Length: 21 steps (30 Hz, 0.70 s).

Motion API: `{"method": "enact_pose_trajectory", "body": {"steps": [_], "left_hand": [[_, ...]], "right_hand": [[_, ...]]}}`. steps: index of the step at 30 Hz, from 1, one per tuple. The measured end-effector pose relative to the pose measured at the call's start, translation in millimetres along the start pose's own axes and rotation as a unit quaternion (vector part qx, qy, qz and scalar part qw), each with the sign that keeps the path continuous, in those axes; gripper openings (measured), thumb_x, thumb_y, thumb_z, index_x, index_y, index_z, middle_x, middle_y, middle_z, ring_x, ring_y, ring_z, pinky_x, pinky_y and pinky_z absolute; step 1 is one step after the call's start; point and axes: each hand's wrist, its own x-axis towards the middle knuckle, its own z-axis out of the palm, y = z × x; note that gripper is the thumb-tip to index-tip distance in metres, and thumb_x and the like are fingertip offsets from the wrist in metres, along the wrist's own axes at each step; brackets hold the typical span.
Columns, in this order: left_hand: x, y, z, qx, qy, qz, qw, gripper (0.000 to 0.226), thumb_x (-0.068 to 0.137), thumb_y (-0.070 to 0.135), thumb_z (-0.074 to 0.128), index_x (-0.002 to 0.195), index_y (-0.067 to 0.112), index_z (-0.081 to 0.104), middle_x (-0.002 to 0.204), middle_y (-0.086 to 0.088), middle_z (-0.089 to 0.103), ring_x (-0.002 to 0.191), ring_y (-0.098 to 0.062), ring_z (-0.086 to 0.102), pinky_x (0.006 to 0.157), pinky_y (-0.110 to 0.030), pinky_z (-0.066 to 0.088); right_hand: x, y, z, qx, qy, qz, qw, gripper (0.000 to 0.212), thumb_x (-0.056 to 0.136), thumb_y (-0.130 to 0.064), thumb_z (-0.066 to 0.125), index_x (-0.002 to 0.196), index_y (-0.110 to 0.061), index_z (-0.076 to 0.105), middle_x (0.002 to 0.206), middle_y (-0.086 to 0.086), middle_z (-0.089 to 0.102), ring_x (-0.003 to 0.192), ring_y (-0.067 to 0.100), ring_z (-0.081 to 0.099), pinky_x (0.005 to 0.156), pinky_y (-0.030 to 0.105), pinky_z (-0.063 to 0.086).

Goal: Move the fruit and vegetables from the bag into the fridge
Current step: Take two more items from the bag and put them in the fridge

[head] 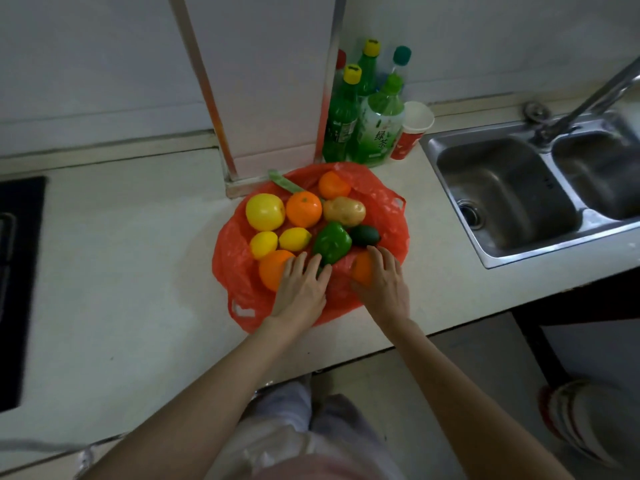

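A red plastic bag [384,209] lies spread flat on the counter with produce on it: a big yellow fruit [265,212], two lemons [294,239], several oranges [303,208], a potato [344,211], a green bell pepper [331,243], a dark avocado [365,235] and a green bean pod [284,182]. My left hand [301,289] rests on the near left orange [273,270], fingers spread, touching the pepper. My right hand [384,280] cups the near right orange [363,268]. No fridge is in view.
Several green bottles [377,129] and a red-and-white paper cup [414,133] stand behind the bag. A steel double sink [512,195] with a tap is at the right. A black hob [17,289] is at the left. A white pillar [263,81] rises behind.
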Motion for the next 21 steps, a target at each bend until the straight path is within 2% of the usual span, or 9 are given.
{"method": "enact_pose_trajectory", "body": {"steps": [2, 4, 6, 9, 11, 17, 21], "left_hand": [[4.5, 4.4, 2.9, 0.028, -0.020, 0.006, 0.999, 0.053, 0.089, 0.016, 0.051, 0.140, 0.014, 0.038, 0.147, -0.016, 0.034, 0.134, -0.040, 0.029, 0.112, -0.050, 0.020], [7.4, 6.2, 6.1, 0.057, -0.029, 0.007, 0.998, 0.053, 0.090, 0.010, 0.046, 0.141, 0.013, 0.034, 0.149, -0.017, 0.031, 0.134, -0.041, 0.027, 0.113, -0.050, 0.016], [9.9, 6.2, 8.1, 0.070, -0.024, 0.015, 0.997, 0.053, 0.085, 0.004, 0.052, 0.136, 0.012, 0.042, 0.144, -0.020, 0.037, 0.129, -0.041, 0.037, 0.112, -0.050, 0.021], [12.1, 5.7, 10.3, 0.102, -0.011, 0.031, 0.994, 0.047, 0.067, 0.002, 0.071, 0.113, 0.011, 0.065, 0.123, -0.020, 0.058, 0.098, -0.037, 0.060, 0.096, -0.047, 0.044], [12.4, 3.4, 14.1, 0.108, 0.011, 0.048, 0.993, 0.041, 0.059, -0.001, 0.075, 0.099, 0.009, 0.069, 0.112, -0.020, 0.063, 0.085, -0.036, 0.063, 0.088, -0.046, 0.049], [3.7, -3.4, 26.2, 0.147, 0.025, 0.074, 0.986, 0.040, 0.062, 0.004, 0.076, 0.101, 0.009, 0.068, 0.104, -0.017, 0.065, 0.085, -0.034, 0.062, 0.095, -0.050, 0.045], [4.1, -9.8, 26.1, 0.127, 0.061, 0.077, 0.987, 0.038, 0.064, 0.004, 0.075, 0.100, 0.011, 0.067, 0.101, -0.015, 0.065, 0.083, -0.032, 0.062, 0.098, -0.051, 0.042]], "right_hand": [[-5.7, 3.0, -5.5, 0.006, 0.005, 0.002, 1.000, 0.071, 0.080, -0.042, 0.067, 0.139, -0.022, 0.032, 0.142, 0.004, 0.037, 0.124, 0.026, 0.041, 0.082, 0.040, 0.051], [-11.8, 5.5, -10.1, 0.010, 0.003, 0.006, 1.000, 0.073, 0.080, -0.043, 0.067, 0.140, -0.023, 0.030, 0.143, 0.003, 0.035, 0.126, 0.025, 0.039, 0.083, 0.040, 0.050], [-18.1, 6.6, -13.8, 0.011, 0.010, 0.004, 1.000, 0.076, 0.079, -0.045, 0.068, 0.141, -0.023, 0.029, 0.144, 0.004, 0.034, 0.126, 0.026, 0.039, 0.082, 0.039, 0.050], [-24.7, 6.6, -17.7, 0.010, 0.018, -0.002, 1.000, 0.077, 0.079, -0.047, 0.068, 0.141, -0.022, 0.029, 0.143, 0.006, 0.035, 0.125, 0.027, 0.039, 0.082, 0.040, 0.049], [-26.5, 6.8, -18.8, 0.012, 0.020, -0.002, 1.000, 0.077, 0.079, -0.047, 0.068, 0.140, -0.021, 0.029, 0.143, 0.006, 0.035, 0.125, 0.028, 0.040, 0.081, 0.042, 0.050], [-29.9, 12.2, -18.7, 0.024, 0.017, 0.007, 1.000, 0.079, 0.078, -0.049, 0.068, 0.142, -0.020, 0.030, 0.144, 0.005, 0.035, 0.126, 0.027, 0.038, 0.084, 0.042, 0.049], [-32.9, 17.6, -22.2, 0.033, 0.023, 0.004, 0.999, 0.080, 0.077, -0.051, 0.068, 0.141, -0.021, 0.030, 0.143, 0.004, 0.035, 0.126, 0.026, 0.038, 0.083, 0.042, 0.051]]}}
